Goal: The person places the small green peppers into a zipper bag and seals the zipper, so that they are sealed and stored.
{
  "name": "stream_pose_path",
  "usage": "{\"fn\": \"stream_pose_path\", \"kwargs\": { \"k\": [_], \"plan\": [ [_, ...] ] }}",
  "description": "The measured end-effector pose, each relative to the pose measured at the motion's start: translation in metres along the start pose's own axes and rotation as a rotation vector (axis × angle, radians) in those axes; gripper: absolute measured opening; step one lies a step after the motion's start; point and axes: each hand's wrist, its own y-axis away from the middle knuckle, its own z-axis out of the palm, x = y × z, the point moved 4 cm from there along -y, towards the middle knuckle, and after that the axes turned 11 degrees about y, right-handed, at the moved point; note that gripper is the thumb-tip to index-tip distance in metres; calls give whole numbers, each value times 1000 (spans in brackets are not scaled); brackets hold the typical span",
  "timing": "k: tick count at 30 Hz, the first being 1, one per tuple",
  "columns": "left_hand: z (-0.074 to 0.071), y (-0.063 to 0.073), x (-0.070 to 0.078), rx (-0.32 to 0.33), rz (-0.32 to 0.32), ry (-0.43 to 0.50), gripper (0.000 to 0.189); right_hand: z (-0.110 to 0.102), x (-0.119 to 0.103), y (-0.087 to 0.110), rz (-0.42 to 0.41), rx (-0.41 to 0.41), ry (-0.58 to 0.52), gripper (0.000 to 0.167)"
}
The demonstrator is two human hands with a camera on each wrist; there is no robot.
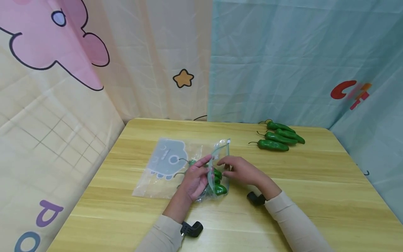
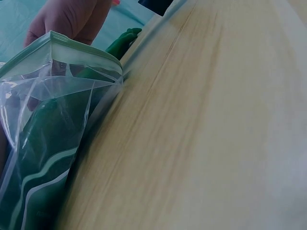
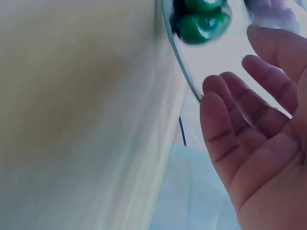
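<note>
A clear zip bag (image 1: 148,183) with a grey cartoon print lies on the table, its mouth turned to the right and spread apart. Several green peppers (image 1: 221,189) are inside, stems toward the closed end. My left hand (image 1: 192,178) lies over the bag, palm up, and pinches the rim at its mouth. My right hand (image 1: 244,170) is at the mouth's right side, fingers loosely bent and holding nothing. In the right wrist view its fingertips are right at the bag's edge, below a shiny pepper (image 3: 204,26). The left wrist view shows the greenish zip strip (image 2: 86,55) up close.
Several more green peppers (image 1: 273,145) lie in a group at the back right of the wooden table (image 1: 315,196). Printed curtains (image 1: 267,63) hang behind the table and along both sides. A black wrist camera (image 1: 192,229) is strapped to each wrist.
</note>
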Motion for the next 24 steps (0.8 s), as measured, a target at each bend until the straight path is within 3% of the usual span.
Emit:
{"fn": "stream_pose_path", "kwargs": {
  "k": [10,24],
  "plan": [
    [-1,-2,-2,9,1,1,45,-35,32,24,67,159,64,32],
    [-1,0,-2,48,-12,9,44,-60,101,68,271,238,33,33]
  ]
}}
